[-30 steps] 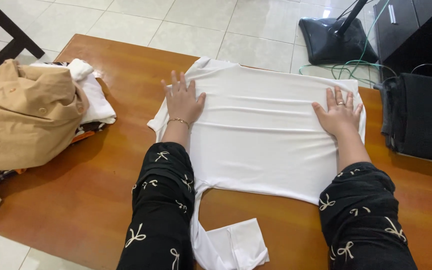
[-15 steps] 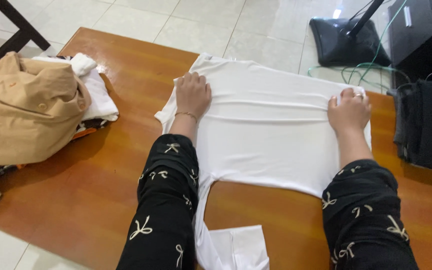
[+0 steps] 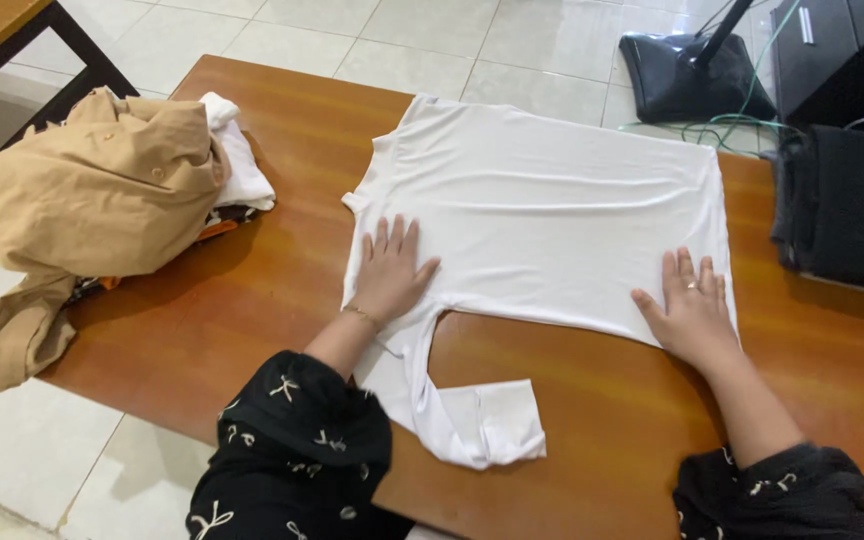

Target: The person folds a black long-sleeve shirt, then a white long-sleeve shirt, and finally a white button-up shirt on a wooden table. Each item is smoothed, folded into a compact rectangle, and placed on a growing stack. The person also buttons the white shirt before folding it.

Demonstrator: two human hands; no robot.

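A white long-sleeved shirt point(image 3: 542, 215) lies spread flat on the brown wooden table point(image 3: 252, 300), one sleeve point(image 3: 472, 425) trailing toward me near the front edge. My left hand point(image 3: 390, 270) rests flat, fingers apart, on the shirt's near left corner where the sleeve begins. My right hand point(image 3: 690, 308), wearing a ring, presses flat on the shirt's near right edge. Neither hand grips the cloth. Black sleeves with a pale bow print cover both my forearms.
A heap of clothes topped by a tan garment point(image 3: 92, 195) fills the table's left end and hangs over it. Dark folded cloth point(image 3: 842, 205) sits at the right end. A black stand base point(image 3: 687, 75) with green cable stands on the tiled floor.
Both hands slid from the shirt's far part toward me to its near edge and opened flat again after curling. The view pulled back.
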